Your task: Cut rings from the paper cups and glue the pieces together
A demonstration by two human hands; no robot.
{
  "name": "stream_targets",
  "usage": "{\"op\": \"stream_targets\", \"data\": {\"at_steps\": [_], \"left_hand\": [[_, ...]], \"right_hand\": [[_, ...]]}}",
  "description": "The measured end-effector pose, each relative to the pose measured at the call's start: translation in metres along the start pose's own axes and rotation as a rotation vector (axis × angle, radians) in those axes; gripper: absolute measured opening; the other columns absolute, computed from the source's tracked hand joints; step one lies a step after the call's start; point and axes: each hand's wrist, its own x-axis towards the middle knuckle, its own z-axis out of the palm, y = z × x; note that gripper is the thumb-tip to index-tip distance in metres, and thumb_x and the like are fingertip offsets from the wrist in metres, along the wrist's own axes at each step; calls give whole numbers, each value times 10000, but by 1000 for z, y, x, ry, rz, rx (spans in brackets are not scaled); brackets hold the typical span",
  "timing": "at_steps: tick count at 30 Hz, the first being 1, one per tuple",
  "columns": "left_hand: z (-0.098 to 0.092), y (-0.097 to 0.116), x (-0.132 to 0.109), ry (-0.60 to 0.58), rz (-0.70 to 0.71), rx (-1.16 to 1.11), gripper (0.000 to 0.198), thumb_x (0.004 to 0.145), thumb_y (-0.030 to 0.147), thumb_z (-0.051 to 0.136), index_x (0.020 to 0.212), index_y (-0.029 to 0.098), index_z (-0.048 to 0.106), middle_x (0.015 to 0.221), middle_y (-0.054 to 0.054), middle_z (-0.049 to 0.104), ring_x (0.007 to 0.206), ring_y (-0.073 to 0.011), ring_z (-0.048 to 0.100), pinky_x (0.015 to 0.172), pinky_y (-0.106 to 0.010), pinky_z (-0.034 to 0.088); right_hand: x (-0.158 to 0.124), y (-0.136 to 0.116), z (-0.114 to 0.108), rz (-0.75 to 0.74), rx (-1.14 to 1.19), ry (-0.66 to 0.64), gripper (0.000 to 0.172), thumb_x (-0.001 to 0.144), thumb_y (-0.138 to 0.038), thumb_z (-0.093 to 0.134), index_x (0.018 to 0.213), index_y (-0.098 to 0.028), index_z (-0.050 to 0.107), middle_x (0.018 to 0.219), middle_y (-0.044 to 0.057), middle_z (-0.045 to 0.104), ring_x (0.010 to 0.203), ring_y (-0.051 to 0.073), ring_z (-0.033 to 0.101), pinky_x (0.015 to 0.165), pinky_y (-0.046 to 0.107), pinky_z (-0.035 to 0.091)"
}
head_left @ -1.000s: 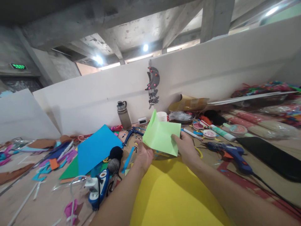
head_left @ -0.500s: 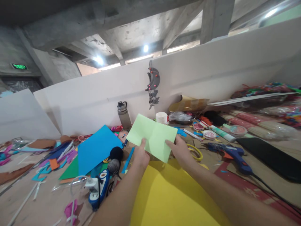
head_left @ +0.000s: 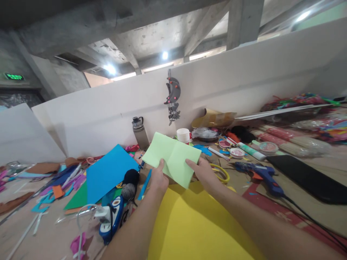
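A light green sheet of paper (head_left: 173, 155) with a crease down its middle is held up in front of me. My left hand (head_left: 159, 177) pinches its lower left edge, thumb on the near face. At the right edge, my right hand (head_left: 202, 169) grips the sheet with the thumb on top; the fingers behind the paper are hidden. Below both hands lies a large yellow sheet (head_left: 195, 224). Just right of my right hand sit yellow-handled scissors (head_left: 223, 175), partly covered by the hand.
A blue sheet (head_left: 108, 173), yarn balls (head_left: 130, 184) and a power strip (head_left: 111, 218) lie to the left. On the right are a blue glue gun (head_left: 260, 175) with its cord and a black flat case (head_left: 306, 178). A bottle (head_left: 140, 133) and paper cups (head_left: 183, 135) stand behind.
The whole view has shifted slightly, so things sit a little further left. Both hands keep hold of the green paper, which looks tilted slightly differently.
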Motion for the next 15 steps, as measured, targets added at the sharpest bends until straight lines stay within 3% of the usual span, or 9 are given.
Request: {"op": "stream_targets", "data": {"at_steps": [3, 7, 11, 15], "left_hand": [[2, 3, -3, -9, -112, -42, 403, 848, 256, 635, 1227, 120, 613, 1125, -148, 718, 1036, -258, 691, 939, -393, 555], [3, 7, -7, -121, -216, -89, 401, 859, 345, 616, 1183, 109, 639, 1143, -158, 710, 1068, -276, 677, 951, -410, 552], [4, 4, -5, -26, -111, -28, 412, 832, 180, 642, 1237, 114, 601, 1162, -152, 704, 1064, -252, 680, 951, -389, 551], [3, 1, 0, 12, 15, -20, 451, 819, 71, 624, 1259, 160, 589, 1134, -113, 722, 1041, -212, 690, 945, -340, 551]], "right_hand": [[1, 3, -1, 66, 25, -4, 297, 714, -349, 648, 928, -144, 671, 857, 118, 762, 711, 280, 721, 598, 407, 593], [-1, 0, 0, 93, 42, 21, 290, 716, -336, 655, 951, -166, 673, 910, 102, 764, 735, 269, 721, 592, 380, 590], [-3, -5, 0, 100, 48, 32, 266, 715, -319, 659, 937, -173, 677, 939, 95, 761, 759, 260, 719, 584, 349, 587], [-2, -5, -2, 89, 32, 27, 298, 731, -379, 658, 944, -172, 662, 766, 61, 739, 568, 215, 668, 480, 321, 545]]}}
